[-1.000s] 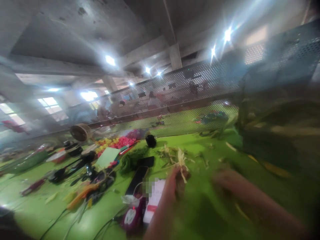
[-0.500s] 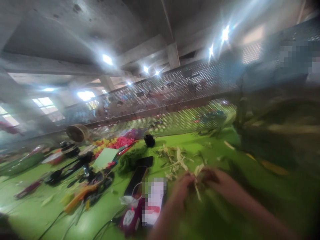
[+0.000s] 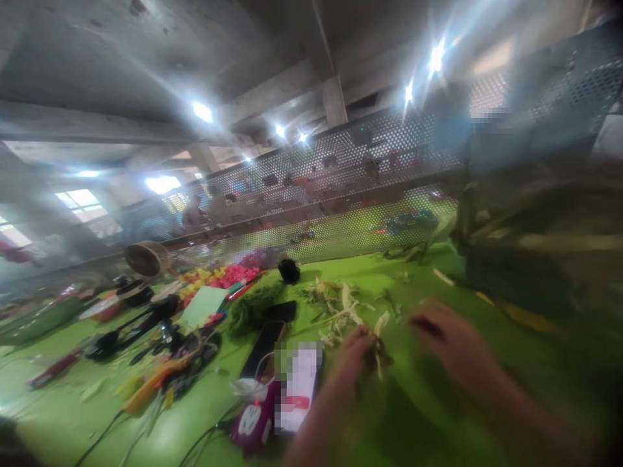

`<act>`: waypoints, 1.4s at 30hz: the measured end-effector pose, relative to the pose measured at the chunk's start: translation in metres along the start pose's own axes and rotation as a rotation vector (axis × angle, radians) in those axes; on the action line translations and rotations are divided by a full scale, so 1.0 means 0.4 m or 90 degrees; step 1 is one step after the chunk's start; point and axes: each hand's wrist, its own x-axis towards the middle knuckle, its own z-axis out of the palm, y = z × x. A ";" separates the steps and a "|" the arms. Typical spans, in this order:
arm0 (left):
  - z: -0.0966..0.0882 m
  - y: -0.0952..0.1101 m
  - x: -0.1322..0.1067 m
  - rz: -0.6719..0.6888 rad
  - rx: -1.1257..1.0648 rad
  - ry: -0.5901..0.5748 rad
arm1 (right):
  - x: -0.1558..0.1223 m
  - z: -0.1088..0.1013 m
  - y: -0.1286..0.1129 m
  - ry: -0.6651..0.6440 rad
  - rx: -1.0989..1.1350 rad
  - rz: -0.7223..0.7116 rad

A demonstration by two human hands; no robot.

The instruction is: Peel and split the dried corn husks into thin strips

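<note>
My left hand (image 3: 357, 347) is closed on a pale yellow-cream strip (image 3: 382, 322), perhaps a dried leaf or husk, whose ends stick out above and below the fingers. A brownish bit hangs beside the fingertips. To the right, apart from the strip, my right hand (image 3: 445, 331) hovers over the green table (image 3: 389, 421) with its fingers curled together. Blur hides whether anything is pinched in it. Just beyond my left hand lies a loose heap of similar pale strips (image 3: 341, 305).
Left of my hands lie a lit phone (image 3: 299, 389), a dark phone (image 3: 263, 347), a purple power socket (image 3: 250, 425) and an orange-handled corded tool (image 3: 150, 386). Pink flowers (image 3: 238, 275) sit farther back. A perforated panel (image 3: 341, 224) borders the table; a dark bulky shape (image 3: 525, 272) stands right.
My right hand has moved off to the right, away from the pale strip and my left hand. My left hand keeps its hold on the strip. The view has shifted slightly.
</note>
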 end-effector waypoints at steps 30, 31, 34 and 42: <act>0.010 -0.013 0.007 0.044 0.178 -0.050 | -0.019 0.072 0.015 -0.116 -0.032 0.103; 0.012 -0.011 0.004 0.039 0.178 -0.048 | -0.019 0.074 0.020 -0.112 -0.027 0.111; 0.015 -0.010 -0.002 0.016 0.167 -0.043 | -0.019 0.071 0.025 -0.109 -0.004 0.124; 0.019 -0.024 0.009 0.003 0.000 0.036 | -0.022 0.063 0.014 -0.017 -0.091 0.095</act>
